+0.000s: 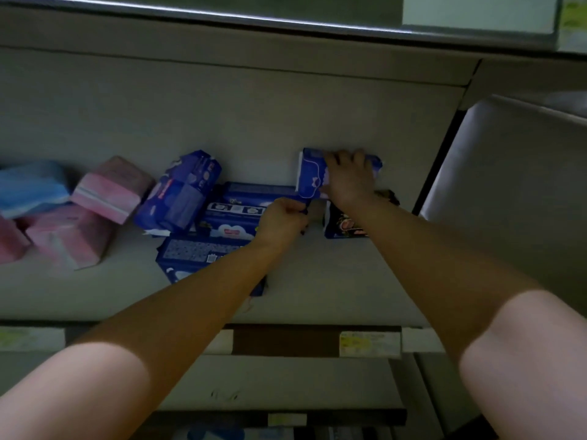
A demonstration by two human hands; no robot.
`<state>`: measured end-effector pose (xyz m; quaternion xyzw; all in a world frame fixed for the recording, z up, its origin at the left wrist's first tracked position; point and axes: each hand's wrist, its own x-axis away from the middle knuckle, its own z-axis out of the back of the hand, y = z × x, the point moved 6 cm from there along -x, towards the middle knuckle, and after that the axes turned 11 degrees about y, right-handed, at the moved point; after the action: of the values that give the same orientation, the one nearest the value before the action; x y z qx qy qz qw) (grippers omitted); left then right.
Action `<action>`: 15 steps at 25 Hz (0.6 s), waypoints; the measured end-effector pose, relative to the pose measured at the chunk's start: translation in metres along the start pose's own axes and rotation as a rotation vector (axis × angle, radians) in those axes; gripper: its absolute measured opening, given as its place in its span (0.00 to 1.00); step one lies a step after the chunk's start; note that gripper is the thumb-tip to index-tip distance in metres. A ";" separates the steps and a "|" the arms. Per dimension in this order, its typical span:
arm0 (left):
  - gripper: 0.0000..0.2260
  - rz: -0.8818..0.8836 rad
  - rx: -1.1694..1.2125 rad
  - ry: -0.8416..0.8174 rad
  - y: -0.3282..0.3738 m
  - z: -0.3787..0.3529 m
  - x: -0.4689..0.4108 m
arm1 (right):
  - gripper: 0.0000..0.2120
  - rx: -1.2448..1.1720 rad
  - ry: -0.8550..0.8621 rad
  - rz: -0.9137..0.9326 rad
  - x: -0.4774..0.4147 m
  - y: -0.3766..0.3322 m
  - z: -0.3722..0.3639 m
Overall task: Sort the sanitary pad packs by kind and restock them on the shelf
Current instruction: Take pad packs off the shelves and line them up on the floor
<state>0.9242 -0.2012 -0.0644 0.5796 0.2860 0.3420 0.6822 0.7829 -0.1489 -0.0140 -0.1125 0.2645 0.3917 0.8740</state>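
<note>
Fingers [346, 158] of right hand [347, 182] clasp a glossy blue pack [309, 176]; left hand [281, 220] pinches its corner.

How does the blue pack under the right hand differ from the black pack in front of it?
The blue pack is blue and white; the black pack is dark. The right hand grips the blue pack; nothing holds the black pack. Both are on the shelf.

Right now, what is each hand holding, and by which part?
The right hand grips a blue pad pack across its right half. The left hand pinches what looks like that pack's lower left corner.
</note>
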 end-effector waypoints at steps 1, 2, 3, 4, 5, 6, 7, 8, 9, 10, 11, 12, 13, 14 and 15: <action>0.13 0.003 0.004 -0.004 -0.001 0.001 0.000 | 0.35 0.018 0.042 0.022 0.001 -0.002 0.000; 0.12 0.011 0.013 -0.012 -0.001 0.002 0.001 | 0.32 0.029 0.115 0.048 0.004 -0.003 0.004; 0.09 0.025 0.025 -0.019 -0.002 0.002 0.002 | 0.31 0.028 0.184 0.074 0.006 -0.003 0.008; 0.05 0.058 0.032 -0.016 -0.003 0.001 0.003 | 0.31 0.001 0.253 0.075 0.011 0.000 0.012; 0.03 0.112 0.047 -0.002 -0.004 0.000 0.005 | 0.30 -0.054 0.342 0.076 0.018 0.005 0.021; 0.05 0.197 0.086 0.022 -0.007 -0.001 0.007 | 0.28 -0.138 0.425 0.079 0.024 0.011 0.032; 0.07 0.301 0.179 0.039 -0.010 -0.002 0.010 | 0.24 -0.267 0.480 0.064 0.031 0.016 0.045; 0.11 0.399 0.319 0.023 -0.011 -0.004 0.016 | 0.21 -0.435 0.482 0.013 0.038 0.022 0.058; 0.16 0.478 0.474 -0.018 -0.009 -0.007 0.025 | 0.19 -0.613 0.440 -0.047 0.047 0.028 0.071; 0.21 0.548 0.602 -0.077 -0.005 -0.012 0.037 | 0.19 -0.787 0.396 -0.095 0.058 0.032 0.083; 0.27 0.601 0.688 -0.142 -0.001 -0.016 0.048 | 0.20 -0.934 0.368 -0.119 0.071 0.033 0.096; 0.31 0.644 0.754 -0.206 0.004 -0.020 0.060 | 0.21 -1.029 0.345 -0.132 0.084 0.034 0.106; 0.34 0.659 0.800 -0.262 0.008 -0.025 0.071 | 0.22 -1.081 0.321 -0.130 0.098 0.032 0.116; 0.34 0.647 0.846 -0.302 0.015 -0.029 0.082 | 0.23 -1.107 0.287 -0.118 0.113 0.030 0.123; 0.31 0.613 0.894 -0.310 0.021 -0.031 0.094 | 0.24 -1.125 0.250 -0.098 0.129 0.029 0.132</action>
<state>0.9535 -0.1055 -0.0479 0.9123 0.1178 0.2809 0.2739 0.8820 0.0050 0.0254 -0.6174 0.1110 0.4151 0.6589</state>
